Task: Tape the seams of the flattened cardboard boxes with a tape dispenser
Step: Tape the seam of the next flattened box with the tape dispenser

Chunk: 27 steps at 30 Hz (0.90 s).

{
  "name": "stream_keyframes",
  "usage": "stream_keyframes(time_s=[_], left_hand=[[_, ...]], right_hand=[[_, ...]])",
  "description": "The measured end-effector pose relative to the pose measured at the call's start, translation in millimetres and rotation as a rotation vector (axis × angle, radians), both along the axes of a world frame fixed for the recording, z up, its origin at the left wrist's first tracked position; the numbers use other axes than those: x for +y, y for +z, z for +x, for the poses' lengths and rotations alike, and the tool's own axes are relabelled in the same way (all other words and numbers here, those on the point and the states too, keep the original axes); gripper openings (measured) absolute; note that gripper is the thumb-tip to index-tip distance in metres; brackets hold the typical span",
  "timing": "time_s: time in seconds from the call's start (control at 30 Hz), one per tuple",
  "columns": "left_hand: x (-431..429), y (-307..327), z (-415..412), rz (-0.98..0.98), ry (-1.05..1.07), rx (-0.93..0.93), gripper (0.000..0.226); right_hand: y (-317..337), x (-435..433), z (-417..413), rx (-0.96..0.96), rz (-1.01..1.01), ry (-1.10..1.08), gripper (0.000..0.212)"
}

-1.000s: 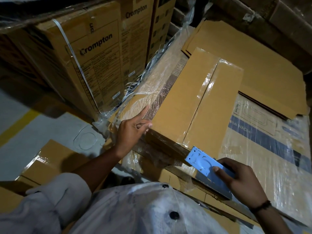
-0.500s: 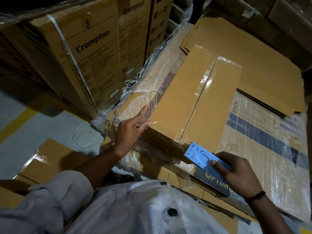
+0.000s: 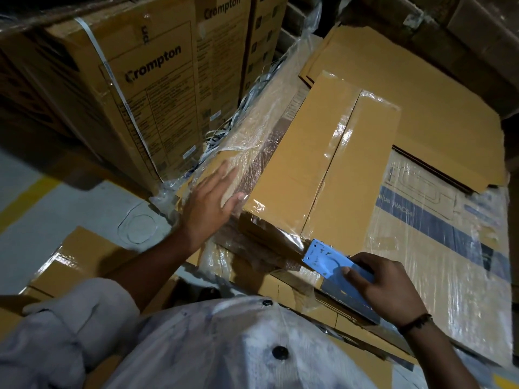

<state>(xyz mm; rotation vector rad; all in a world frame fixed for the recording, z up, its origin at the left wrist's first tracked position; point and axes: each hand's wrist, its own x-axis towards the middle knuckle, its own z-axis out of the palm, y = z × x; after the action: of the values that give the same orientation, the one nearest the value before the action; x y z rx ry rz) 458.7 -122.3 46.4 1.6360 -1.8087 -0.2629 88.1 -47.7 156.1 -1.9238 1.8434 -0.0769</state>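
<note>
On the far left, tall printed boxes (image 3: pixel 140 94) are stacked, and they are not part of the job. Next to them, the left hand (image 3: pixel 213 203) is laid flat, with straight fingers, on a pile wrapped in shiny plastic (image 3: pixel 247 141). Nothing is held in it. Its fingertips are just at the left edge of the flattened cardboard box (image 3: pixel 303 164), so the box looks hardly pinned down. That is the first worry. The plastic looks slippery, and the box could be dragged toward the person if the tape is tugged hard.

Down the middle of the box, the seam (image 3: pixel 324 181) is covered by clear tape (image 3: pixel 345 134), which runs on over the near edge. A few shiny wrinkles can be seen in it. If the tape is pulled up instead of torn, it could be peeled off the seam, and the wrinkles could be made worse.

At the near edge, the blue tape dispenser (image 3: pixel 323 256) is held low against the box's side. It is gripped by the right hand (image 3: pixel 384 287), whose fingers are curled round it. The tape may not be cut cleanly if the dispenser is not tipped onto its blade. The loose end could also get stuck to the plastic-wrapped carton (image 3: pixel 455 248) that is seen to the right of the box.
</note>
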Motion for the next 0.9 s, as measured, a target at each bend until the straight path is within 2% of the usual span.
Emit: stream_keyframes(time_s=[0.03,0.1,0.17,0.23,0.33,0.47,0.67,0.9], left_hand=[[-1,8,-6,-0.096,-0.059,-0.063,0.059],[-3,22,-20,-0.223,-0.205,-0.138,0.061],[-6,31,-36,-0.232,-0.352,-0.179,0.06],[-11,27,-53,-0.145,-0.484,-0.245,0.055],[-17,5,-66,0.098,-0.616,-0.401,0.064],[-18,-20,-65,0.042,-0.6,-0.603,0.08],[-19,-21,-66,-0.04,-0.53,-0.65,0.089],[-18,-25,-62,-0.043,-0.494,-0.698,0.101]], right_hand=[[0,0,0,0.002,-0.002,0.004,0.025],[1,0,0,0.004,-0.002,0.012,0.025],[2,0,0,0.006,0.005,0.011,0.019],[1,-1,-1,0.007,-0.003,0.007,0.017],[-1,-1,-4,0.016,-0.021,0.003,0.017],[-4,3,-8,0.041,-0.033,0.003,0.017],[-3,5,-9,0.077,-0.074,0.022,0.018],[-2,9,-23,0.08,-0.063,0.097,0.036]])
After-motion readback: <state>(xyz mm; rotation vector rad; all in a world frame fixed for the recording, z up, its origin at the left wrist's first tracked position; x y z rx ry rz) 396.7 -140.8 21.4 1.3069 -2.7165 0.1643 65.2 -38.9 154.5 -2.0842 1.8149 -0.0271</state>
